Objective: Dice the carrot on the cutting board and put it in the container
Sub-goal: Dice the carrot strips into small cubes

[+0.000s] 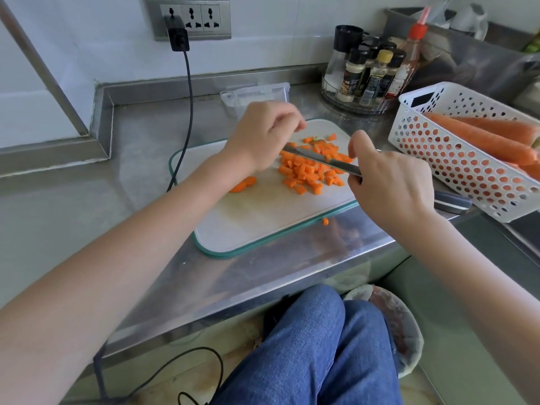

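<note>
A pile of diced carrot [309,169] lies on the white cutting board [263,217] with a teal rim. An uncut carrot chunk [242,184] sits under my left wrist. My right hand [391,182] grips a knife [324,159]; its blade lies low across the dice and its dark handle sticks out to the right. My left hand [263,135] hovers at the blade's tip with fingers loosely bent and blurred, and I see nothing held in them. The clear plastic container [257,93] stands just behind the board, partly hidden by my left hand.
One carrot cube [325,221] lies on the steel counter by the board's front edge. A white perforated basket [455,159] with whole carrots sits at the right. A rack of spice bottles [365,74] stands behind. A black cable [188,112] runs down from the wall socket.
</note>
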### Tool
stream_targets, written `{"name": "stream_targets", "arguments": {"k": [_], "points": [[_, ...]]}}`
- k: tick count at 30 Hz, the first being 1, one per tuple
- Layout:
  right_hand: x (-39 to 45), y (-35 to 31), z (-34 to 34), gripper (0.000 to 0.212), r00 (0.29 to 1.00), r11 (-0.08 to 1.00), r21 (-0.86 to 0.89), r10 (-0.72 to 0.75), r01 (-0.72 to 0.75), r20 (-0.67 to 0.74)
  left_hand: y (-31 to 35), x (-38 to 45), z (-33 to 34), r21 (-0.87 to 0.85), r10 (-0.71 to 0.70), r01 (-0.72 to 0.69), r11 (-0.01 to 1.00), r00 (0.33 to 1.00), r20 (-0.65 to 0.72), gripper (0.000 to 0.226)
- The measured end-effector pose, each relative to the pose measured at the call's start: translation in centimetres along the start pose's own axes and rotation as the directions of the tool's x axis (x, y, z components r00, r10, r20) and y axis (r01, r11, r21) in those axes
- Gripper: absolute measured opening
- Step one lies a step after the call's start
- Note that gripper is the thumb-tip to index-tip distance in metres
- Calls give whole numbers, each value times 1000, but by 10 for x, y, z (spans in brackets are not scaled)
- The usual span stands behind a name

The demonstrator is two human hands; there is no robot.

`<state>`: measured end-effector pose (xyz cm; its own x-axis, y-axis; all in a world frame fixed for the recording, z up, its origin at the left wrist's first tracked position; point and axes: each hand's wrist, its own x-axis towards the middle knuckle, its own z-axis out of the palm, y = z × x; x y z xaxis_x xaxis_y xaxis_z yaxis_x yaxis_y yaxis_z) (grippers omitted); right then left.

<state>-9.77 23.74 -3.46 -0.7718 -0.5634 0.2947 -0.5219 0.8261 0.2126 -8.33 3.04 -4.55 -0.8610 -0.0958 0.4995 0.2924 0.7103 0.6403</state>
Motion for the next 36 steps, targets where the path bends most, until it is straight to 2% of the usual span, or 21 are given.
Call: {"name": "stream_targets", "arguments": {"k": [2, 4, 6, 10, 12, 15, 18, 22, 24, 25, 27, 29, 31, 33, 35, 36], "points": [[0, 1, -2, 25, 1000, 1000, -2, -2, 2, -10, -4, -8, -6, 29, 33, -34, 999, 999, 24, 51], [-1, 1, -2, 27, 1000, 1000, -16, -9, 9, -7, -7, -10, -5, 39, 31, -36, 999, 992, 124, 52], [-2, 0, -2, 28, 1000, 1000, -15, -8, 8, 1, -8, -6, -2, 56, 3, -16, 998, 977, 212, 53], [-5, 1, -1, 32, 1000, 1000, -19, -4, 5, 18, -7, 6, 2, 197, -93, 21, 980, 927, 363, 57], [-6, 3, 1, 34, 999, 1000, -26, -7, 8, 37, -5, 8, 3, 269, -121, 12, 963, 913, 390, 59], [-8, 5, 2, 32, 999, 1000, -6, 6, -5, 44, 12, 1, 7, 177, 40, -97, 979, 952, 302, 68], [-7, 5, 1, 32, 999, 1000, -18, 7, -7, 41, 30, -7, 18, 35, 109, -129, 991, 930, 351, 49], [-7, 3, -1, 34, 999, 1000, -25, 6, -5, 47, 37, -4, 25, -46, -46, 75, 996, 886, 461, 47], [-6, 2, 0, 35, 999, 999, -33, 11, -10, 40, 37, 0, 28, 54, -156, 151, 987, 830, 535, 52], [-6, 2, 1, 34, 999, 999, -31, 15, -14, 35, 38, 2, 28, 124, -175, 127, 984, 824, 540, 56], [-4, 3, 3, 30, 999, 1000, -17, 24, -23, 22, 37, 3, 26, 141, -76, 18, 990, 905, 419, 56], [-3, 9, 7, 24, 999, 998, 41, 49, -50, 9, 34, -1, 19, 93, 81, -97, 991, 984, 158, 42], [-3, 15, 11, 19, 997, 982, 176, 72, -72, 4, 22, -12, 11, 143, 161, -141, 980, 977, -140, 30], [-2, 19, 13, 16, 992, 892, 437, 78, -113, 97, 12, -30, 4, 159, 117, -63, 985, 924, -365, 22], [-1, 19, 14, 16, 976, 714, 673, 77, -196, 202, 7, -49, 1, 137, 47, 14, 991, 899, -435, 18], [0, 19, 16, 17, 972, 658, 722, 74, -216, 224, 6, -59, 2, 150, 53, 8, 989, 917, -396, 17]]}}
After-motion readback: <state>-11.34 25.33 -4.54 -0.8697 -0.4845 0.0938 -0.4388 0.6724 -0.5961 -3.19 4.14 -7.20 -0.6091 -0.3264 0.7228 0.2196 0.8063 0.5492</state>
